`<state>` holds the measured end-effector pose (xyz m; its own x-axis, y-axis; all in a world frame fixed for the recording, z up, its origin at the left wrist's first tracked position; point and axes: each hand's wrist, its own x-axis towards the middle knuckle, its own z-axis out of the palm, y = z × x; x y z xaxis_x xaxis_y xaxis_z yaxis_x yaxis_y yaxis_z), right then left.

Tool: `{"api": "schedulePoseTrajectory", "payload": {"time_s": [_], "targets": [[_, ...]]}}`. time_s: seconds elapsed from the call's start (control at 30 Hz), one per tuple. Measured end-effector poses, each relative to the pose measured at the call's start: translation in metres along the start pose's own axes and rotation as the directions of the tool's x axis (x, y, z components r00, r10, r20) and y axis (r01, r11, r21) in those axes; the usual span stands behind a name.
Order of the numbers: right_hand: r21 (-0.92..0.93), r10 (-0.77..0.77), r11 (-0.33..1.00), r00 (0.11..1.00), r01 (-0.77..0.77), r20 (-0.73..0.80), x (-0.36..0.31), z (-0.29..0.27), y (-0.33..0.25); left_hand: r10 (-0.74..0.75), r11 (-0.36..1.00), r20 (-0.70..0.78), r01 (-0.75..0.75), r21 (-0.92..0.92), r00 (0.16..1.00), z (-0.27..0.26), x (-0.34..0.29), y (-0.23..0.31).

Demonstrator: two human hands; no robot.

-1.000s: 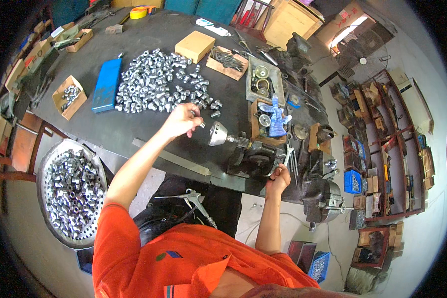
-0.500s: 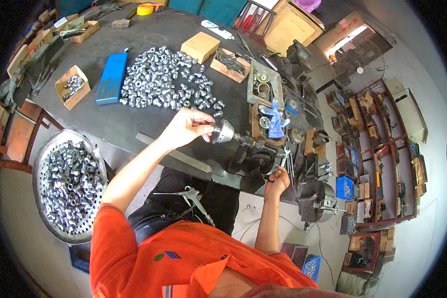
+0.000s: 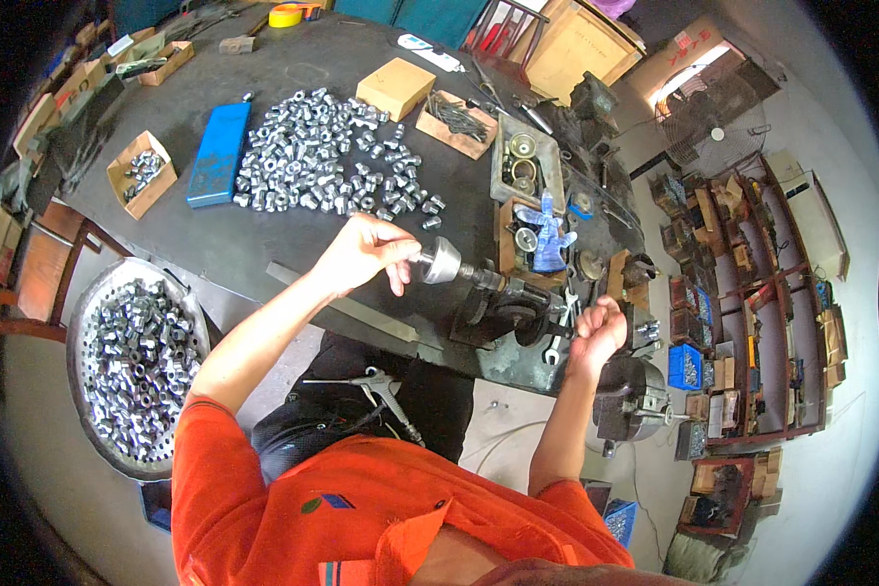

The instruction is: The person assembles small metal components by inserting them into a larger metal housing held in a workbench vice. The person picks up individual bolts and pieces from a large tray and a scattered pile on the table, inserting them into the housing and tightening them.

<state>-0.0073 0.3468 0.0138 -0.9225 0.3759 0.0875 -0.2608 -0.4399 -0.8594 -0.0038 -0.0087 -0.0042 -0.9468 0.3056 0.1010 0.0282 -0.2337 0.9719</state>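
My left hand (image 3: 366, 259) is closed at the front of a cone-shaped metal chuck (image 3: 440, 262), its thumb and forefinger pinching a small metal fitting (image 3: 416, 258) at the chuck's mouth. The chuck sits on the spindle of a dark bench fixture (image 3: 503, 311) at the table's near edge. To the right of that fixture, my right hand (image 3: 599, 337) is raised with curled fingers; whatever they may hold is hidden. A wrench (image 3: 554, 350) lies between that hand and the fixture. Beyond my left hand spreads a heap of shiny metal fittings (image 3: 298, 156).
A perforated metal bowl (image 3: 197, 366) full of fittings stands at the left. On the table are a blue box (image 3: 219, 156), a cardboard box (image 3: 397, 88) and a blue glove (image 3: 549, 239). An air gun (image 3: 381, 391) lies at my lap. Another machine (image 3: 627, 396) stands right.
My right hand has moved right and away from the fixture's side, uncovering the wrench end. The left hand stays at the chuck, its lower fingers a little looser.
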Motion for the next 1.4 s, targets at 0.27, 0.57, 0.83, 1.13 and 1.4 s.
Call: {"api": "schedulePoseTrajectory", "payload": {"time_s": [0.27, 0.57, 0.83, 1.13, 1.4], "targets": [[-0.054, -0.092, 0.994, 0.996, 0.092, 0.014, 0.002, 0.000, 0.004, 0.032, 0.996, -0.028, -0.034, -0.077, 0.999, 0.004, -0.003, -0.005], [-0.062, -0.169, 0.983, 0.985, 0.170, 0.033, -0.006, -0.001, 0.004, 0.158, 0.987, -0.196, -0.156, 0.026, 0.968, 0.020, 0.001, -0.012], [-0.040, -0.105, 0.994, 0.994, 0.105, -0.004, -0.016, -0.012, 0.002, 0.048, 0.992, -0.329, -0.006, 0.128, 0.943, 0.033, -0.003, -0.008], [-0.091, -0.124, 0.988, 0.992, 0.125, 0.019, 0.013, 0.006, 0.005, 0.108, 0.993, -0.245, -0.094, 0.068, 0.963, 0.027, -0.002, -0.008], [-0.276, -0.111, 0.957, 0.993, 0.094, -0.049, 0.058, 0.012, 0.044, 0.106, 0.994, -0.136, -0.103, 0.025, 0.985, 0.020, -0.002, -0.011]]}}
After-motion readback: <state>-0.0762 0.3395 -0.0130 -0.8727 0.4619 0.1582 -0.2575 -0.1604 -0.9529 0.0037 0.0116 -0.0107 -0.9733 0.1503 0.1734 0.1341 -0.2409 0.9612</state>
